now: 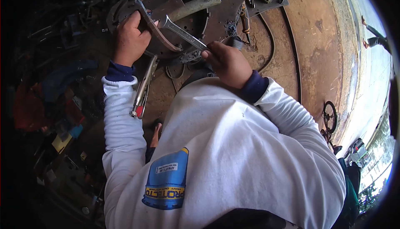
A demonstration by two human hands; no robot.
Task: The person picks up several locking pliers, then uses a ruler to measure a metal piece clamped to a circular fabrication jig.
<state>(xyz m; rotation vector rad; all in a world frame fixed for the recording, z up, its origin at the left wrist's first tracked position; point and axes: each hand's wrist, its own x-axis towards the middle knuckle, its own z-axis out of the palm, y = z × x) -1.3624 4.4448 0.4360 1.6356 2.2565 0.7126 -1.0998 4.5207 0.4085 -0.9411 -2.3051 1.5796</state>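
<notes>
My right hand is closed around the lower end of a silver spanner. The spanner slants up and left across a dark metal plate, and its open jaw lies close to a curved metal bar. On the bar's left side my left hand is closed, with a fingertip showing past the bar's right side. Whether the fingers also pinch a small part there is hidden. A pair of locking pliers hangs at the plate's near edge, beside my left forearm.
A grey-green tube lies on the plate. Right of it, a tool with a yellowish handle and cables hang over the brown floor. Dark clutter fills the left side. A bicycle wheel stands at the right.
</notes>
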